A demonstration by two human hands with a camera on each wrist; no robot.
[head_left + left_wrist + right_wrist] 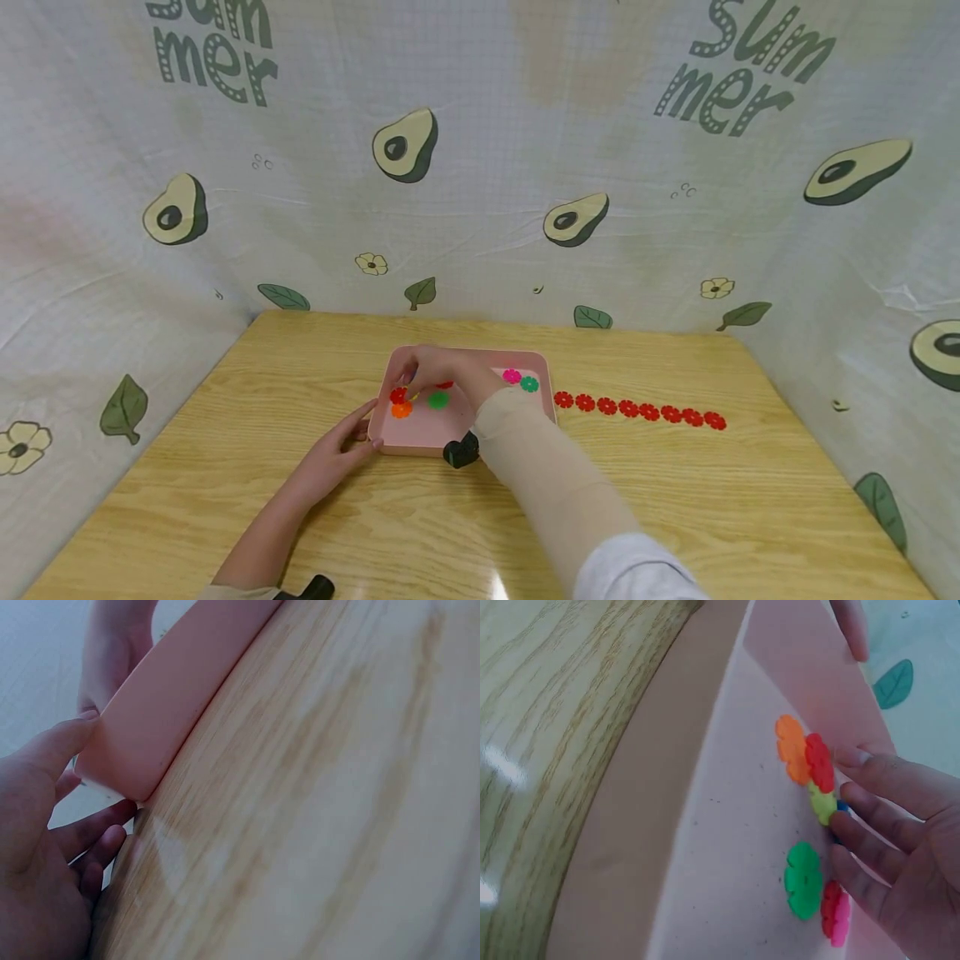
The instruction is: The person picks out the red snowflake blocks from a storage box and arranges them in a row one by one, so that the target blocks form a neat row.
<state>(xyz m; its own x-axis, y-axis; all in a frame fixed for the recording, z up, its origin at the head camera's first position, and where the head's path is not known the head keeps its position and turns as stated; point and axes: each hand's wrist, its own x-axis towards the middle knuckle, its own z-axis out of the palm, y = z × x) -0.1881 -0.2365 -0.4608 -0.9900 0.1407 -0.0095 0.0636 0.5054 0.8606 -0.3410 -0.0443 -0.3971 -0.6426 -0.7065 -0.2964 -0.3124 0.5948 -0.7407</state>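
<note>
A shallow pink tray (pixel 420 432) holds several flower-shaped plastic discs. My left hand (pixel 341 454) grips the tray's near left corner, thumb at the rim and fingers against the outer side. Inside the tray, my right hand (pixel 442 367) reaches to the left end. Its thumb and fingertips are apart beside a red disc (pixel 820 763), which overlaps an orange disc (pixel 791 748); whether they touch is unclear. A yellow-green disc (pixel 823 802) and a blue piece (pixel 843 805) lie partly hidden by the fingers. A green disc (pixel 804 880) lies nearby.
Right of the tray, several red discs (pixel 628 408) form a row on the wooden table (pixel 675 500). Pink (pixel 512 376) and teal (pixel 529 384) discs lie at the tray's right end. A printed cloth (pixel 480 167) hangs behind the table and along its sides.
</note>
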